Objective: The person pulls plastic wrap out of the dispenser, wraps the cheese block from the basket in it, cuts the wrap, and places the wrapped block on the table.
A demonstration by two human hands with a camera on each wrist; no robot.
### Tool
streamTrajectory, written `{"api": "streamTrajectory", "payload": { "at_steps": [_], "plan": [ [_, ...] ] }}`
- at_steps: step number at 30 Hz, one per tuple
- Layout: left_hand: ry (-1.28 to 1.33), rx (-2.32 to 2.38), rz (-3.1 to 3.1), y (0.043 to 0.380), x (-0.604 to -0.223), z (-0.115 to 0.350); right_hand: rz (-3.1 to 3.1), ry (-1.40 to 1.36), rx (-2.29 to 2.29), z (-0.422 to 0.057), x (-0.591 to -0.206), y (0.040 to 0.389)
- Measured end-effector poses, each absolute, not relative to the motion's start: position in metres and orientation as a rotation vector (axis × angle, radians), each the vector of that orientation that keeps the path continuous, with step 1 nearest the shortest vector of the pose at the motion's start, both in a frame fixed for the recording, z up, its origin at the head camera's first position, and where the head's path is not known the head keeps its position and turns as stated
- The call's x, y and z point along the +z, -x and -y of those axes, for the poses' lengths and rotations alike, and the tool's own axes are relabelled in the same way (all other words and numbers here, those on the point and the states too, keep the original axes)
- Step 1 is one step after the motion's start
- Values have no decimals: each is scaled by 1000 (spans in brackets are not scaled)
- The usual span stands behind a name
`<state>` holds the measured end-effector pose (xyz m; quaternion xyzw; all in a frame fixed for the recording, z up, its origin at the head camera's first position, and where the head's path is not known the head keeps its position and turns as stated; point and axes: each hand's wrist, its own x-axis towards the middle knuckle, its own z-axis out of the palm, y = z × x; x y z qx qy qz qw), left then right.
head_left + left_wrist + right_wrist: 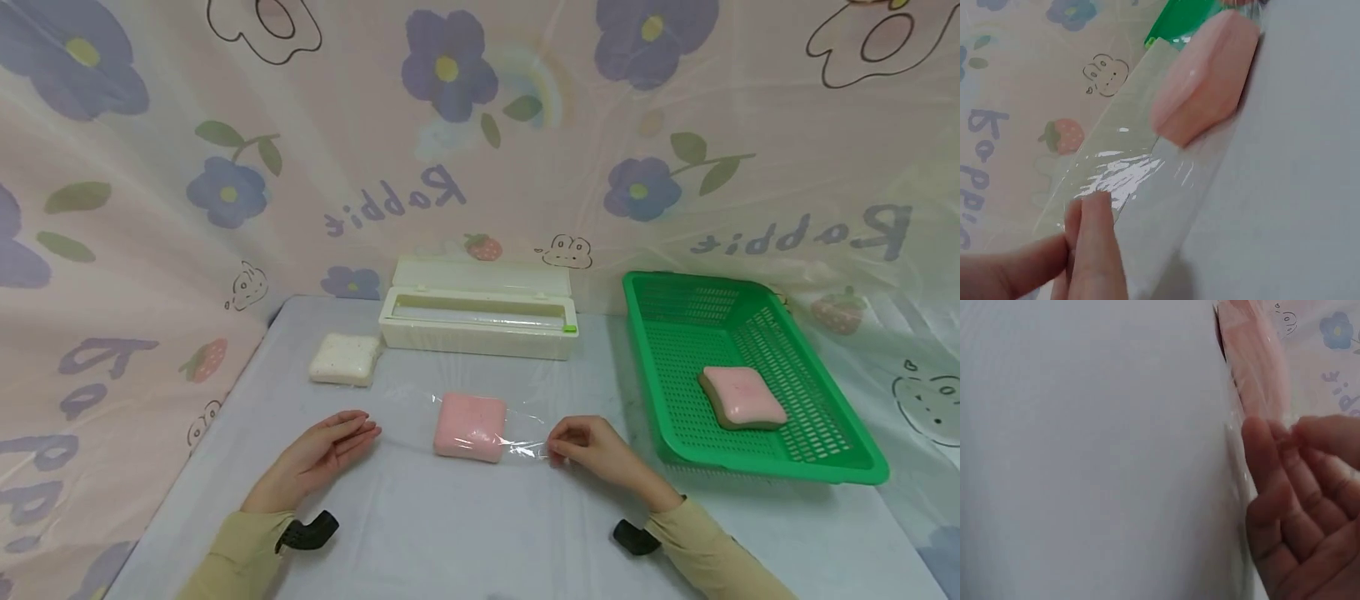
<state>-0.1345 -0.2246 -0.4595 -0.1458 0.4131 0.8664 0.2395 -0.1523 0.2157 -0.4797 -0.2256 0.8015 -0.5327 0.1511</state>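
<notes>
A pink, cushion-shaped square block (470, 427) lies on a sheet of clear plastic wrap (525, 448) or within it; which one I cannot tell. At the wrap's right end, my right hand (596, 450) pinches the film between thumb and fingertips. On the other side, my left hand (322, 458) has its thumb against its fairly straight fingers. In the left wrist view the film creases run to those fingertips (1096, 209), which seem to pinch it. Behind the block stands a cream wrap dispenser (480, 340), lid up, with a roll inside.
A white speckled square block (345, 360) sits at the table's left rear, beside the dispenser. The green basket (765, 475) on the right holds another block, pink on top with brown sides (744, 398). A printed curtain (525, 183) closes off the back and left.
</notes>
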Motion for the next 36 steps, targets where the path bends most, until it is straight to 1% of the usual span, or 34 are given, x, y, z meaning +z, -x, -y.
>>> {"api": "streamTrajectory", "payload": {
  "at_steps": [6,12,20,25,31,36],
  "plan": [
    [478,2468,-1057,135,-460,210,-2324,482,-1494,-208,-480,155],
    [505,2454,-1163,134,-465,199,-2485,381,-1344,-196,-479,155],
    [435,2438,-1216,132,-464,200,-2647,340,-1217,-186,-475,153],
    [397,2391,-1232,134,-459,203,-2842,272,-1002,-181,-468,150],
    [436,2325,-1298,138,-457,204,-2958,166,-786,-185,-465,154],
    [432,2300,-1336,137,-455,204,-2927,181,-818,-199,-472,159]
  ]
}}
